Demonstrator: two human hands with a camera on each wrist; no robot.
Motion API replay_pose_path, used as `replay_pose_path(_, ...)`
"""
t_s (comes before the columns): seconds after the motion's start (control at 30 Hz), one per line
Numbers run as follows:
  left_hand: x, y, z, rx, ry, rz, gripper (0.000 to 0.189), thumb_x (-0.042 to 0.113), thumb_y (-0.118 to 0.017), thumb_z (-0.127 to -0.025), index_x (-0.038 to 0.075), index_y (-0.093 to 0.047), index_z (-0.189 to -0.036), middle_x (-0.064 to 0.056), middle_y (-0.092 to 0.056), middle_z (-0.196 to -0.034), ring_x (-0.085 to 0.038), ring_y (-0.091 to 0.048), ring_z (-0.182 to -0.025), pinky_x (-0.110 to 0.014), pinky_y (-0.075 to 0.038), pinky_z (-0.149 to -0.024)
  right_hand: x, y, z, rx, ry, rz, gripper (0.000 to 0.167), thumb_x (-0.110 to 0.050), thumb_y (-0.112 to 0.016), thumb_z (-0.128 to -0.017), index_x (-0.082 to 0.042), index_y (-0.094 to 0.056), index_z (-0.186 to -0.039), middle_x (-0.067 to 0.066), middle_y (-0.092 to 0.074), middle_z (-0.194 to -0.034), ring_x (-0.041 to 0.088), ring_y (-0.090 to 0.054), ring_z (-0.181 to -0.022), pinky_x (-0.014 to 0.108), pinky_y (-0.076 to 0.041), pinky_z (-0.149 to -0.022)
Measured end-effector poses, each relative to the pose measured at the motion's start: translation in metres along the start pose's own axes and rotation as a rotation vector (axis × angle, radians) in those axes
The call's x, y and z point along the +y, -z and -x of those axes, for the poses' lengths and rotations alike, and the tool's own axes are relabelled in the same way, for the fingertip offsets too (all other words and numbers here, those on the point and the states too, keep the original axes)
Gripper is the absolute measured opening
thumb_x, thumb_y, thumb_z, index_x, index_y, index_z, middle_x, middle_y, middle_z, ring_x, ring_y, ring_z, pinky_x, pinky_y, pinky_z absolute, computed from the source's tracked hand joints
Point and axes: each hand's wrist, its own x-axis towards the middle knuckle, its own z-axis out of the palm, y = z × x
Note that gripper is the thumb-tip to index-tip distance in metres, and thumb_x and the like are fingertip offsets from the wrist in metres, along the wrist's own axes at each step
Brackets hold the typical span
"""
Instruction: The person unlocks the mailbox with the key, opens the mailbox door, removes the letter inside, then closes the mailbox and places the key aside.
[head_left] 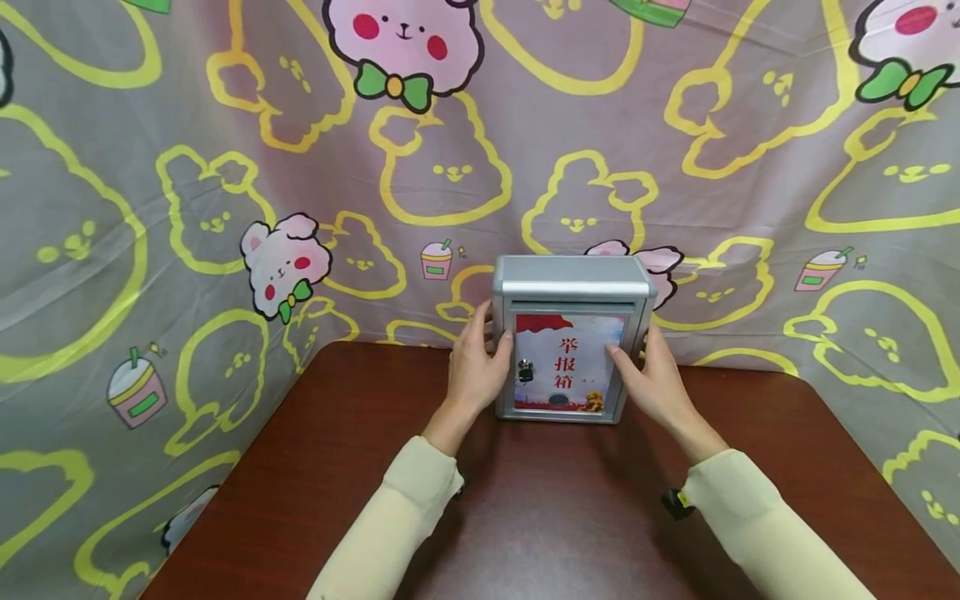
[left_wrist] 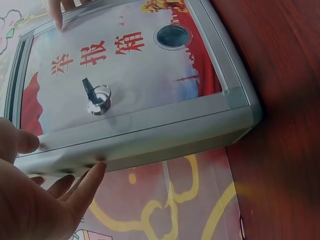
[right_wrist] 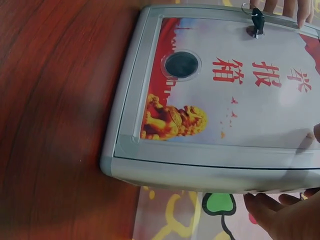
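Observation:
A silver-grey metal report box (head_left: 567,350) with red Chinese characters on its front panel stands upright at the far side of the table. My left hand (head_left: 477,363) holds its left side, thumb on the front edge and fingers along the side wall. On the opposite side my right hand (head_left: 657,382) grips it, with the thumb over the front panel. A key (left_wrist: 90,91) sits in the lock (left_wrist: 99,101) at the panel's left edge. Low on the panel is a round dark window (right_wrist: 181,65), and a slot (head_left: 573,307) runs under the top.
The dark red-brown wooden table (head_left: 540,517) reaches back to a grey-pink cloth (head_left: 465,192) with cartoon prints, which hangs behind and on both sides. A small black device (head_left: 677,503) shows at the right sleeve cuff.

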Motion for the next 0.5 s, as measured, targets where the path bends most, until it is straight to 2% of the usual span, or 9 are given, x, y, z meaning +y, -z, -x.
replay_pose_path(0.2,0.000,0.008,-0.001,-0.021,-0.010,-0.023,0.047,0.021,-0.064,-0.100,0.011,-0.053,-0.145,-0.008,-0.062,-0.136,-0.025,-0.067,-0.111,-0.040,-0.059,-0.088,-0.002,0.008,0.005,0.006,0.045,0.094,0.072,-0.017,-0.062,-0.101,-0.002,-0.023,-0.160,0.029,-0.042,-0.144,0.045,-0.047,-0.131,0.066,-0.044,-0.102)
replay_pose_path(0.33,0.000,0.014,-0.006,-0.010,-0.047,-0.037,0.039,0.018,-0.064,-0.099,0.008,-0.060,-0.137,-0.008,-0.066,-0.127,-0.024,-0.069,-0.105,-0.038,-0.059,-0.085,-0.004,0.014,0.009,0.005,0.083,0.174,0.073,-0.015,-0.063,-0.101,0.000,-0.023,-0.160,0.029,-0.040,-0.146,0.047,-0.050,-0.127,0.063,-0.045,-0.101)
replay_pose_path(0.5,0.000,0.026,-0.015,-0.007,-0.104,-0.006,0.030,0.013,-0.064,-0.099,0.005,-0.065,-0.127,-0.012,-0.069,-0.120,-0.027,-0.069,-0.103,-0.040,-0.059,-0.082,-0.008,0.020,0.016,0.003,0.118,0.288,0.074,-0.013,-0.064,-0.099,0.001,-0.023,-0.160,0.028,-0.040,-0.148,0.046,-0.053,-0.124,0.064,-0.045,-0.098)
